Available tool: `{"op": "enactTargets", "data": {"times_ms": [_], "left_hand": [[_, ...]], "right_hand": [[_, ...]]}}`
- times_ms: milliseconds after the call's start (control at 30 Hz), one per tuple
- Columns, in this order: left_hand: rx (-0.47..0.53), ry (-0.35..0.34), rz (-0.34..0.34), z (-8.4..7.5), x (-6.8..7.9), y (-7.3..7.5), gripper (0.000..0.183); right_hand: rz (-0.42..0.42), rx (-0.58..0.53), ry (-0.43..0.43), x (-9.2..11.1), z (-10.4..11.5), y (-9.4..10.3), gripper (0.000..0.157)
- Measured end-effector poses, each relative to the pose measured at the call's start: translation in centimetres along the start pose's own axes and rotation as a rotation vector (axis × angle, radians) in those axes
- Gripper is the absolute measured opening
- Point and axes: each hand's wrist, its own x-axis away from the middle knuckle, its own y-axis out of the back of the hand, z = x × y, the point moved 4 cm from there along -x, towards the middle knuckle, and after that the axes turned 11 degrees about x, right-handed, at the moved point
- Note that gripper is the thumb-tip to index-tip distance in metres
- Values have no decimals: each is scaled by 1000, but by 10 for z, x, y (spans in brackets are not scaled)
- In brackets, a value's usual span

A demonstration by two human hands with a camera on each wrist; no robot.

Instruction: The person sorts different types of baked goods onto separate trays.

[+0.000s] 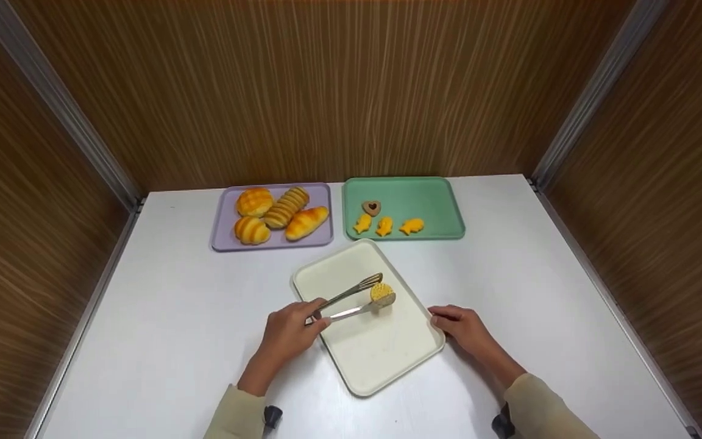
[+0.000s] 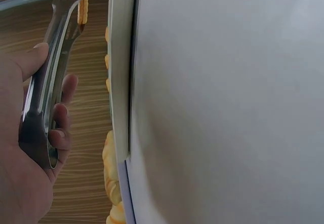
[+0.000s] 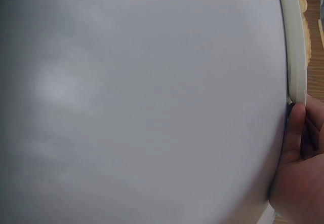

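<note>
My left hand [image 1: 293, 329] grips metal tongs [image 1: 350, 312], thumb on one arm and fingers round the other. Between the tong tips stands a round yellow cracker [image 1: 381, 291], held on edge. Seen from the left wrist, the cracker [image 2: 82, 8] is raised above the rim of a cream tray [image 2: 119, 72]. That tray [image 1: 375, 353] lies at an angle on the white table below the tongs. At its right edge, near the front corner, my right hand [image 1: 464, 329] pinches the rim. Part of the right fingers is hidden by the tray in the head view.
Behind on the left, a purple tray [image 1: 220, 235] bears several bread rolls. A green tray [image 1: 430, 198] beside it holds a heart-shaped cookie [image 1: 372, 208] and 3 orange fish-shaped crackers [image 1: 384, 226]. Wood-grain panels [image 1: 339, 91] wall the white table [image 1: 162, 305] at the back and sides.
</note>
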Motion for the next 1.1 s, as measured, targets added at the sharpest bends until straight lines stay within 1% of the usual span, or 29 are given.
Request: {"op": "enactTargets", "data": {"times_ms": [133,267,367,533,633,767,800,833,867,933,1033,1100], "left_hand": [[-3,9,2,1,-7,-1,28],[-1,2,-22,2,-16,-3,31],[8,6,-34,3,-24,-8,32],[15,59,-28,5,-42,-19,32],[10,79,-31,6,-56,-25,33],[-8,77,-50,4,-79,-32,32],[-10,79,-53,5,-84,-34,32],[-9,83,-56,6,-90,-36,32],[-5,92,-56,7,-95,-38,31],[6,121,-56,12,-106,-43,32],[35,161,-46,19,-121,-52,33],[53,186,-48,22,-131,-56,34]], "right_hand": [[3,-6,3,2,-2,-4,36],[-1,-2,0,1,-5,-5,35],[-5,3,1,1,-7,-4,36],[7,10,18,0,-8,-2,35],[19,11,4,0,-8,0,35],[18,16,-15,0,-6,1,35],[17,21,-8,0,-5,1,35],[16,20,1,2,0,2,34],[18,14,7,3,5,2,34],[19,13,26,3,6,1,34],[12,8,34,3,7,0,33],[0,12,32,-1,-2,0,34]]}}
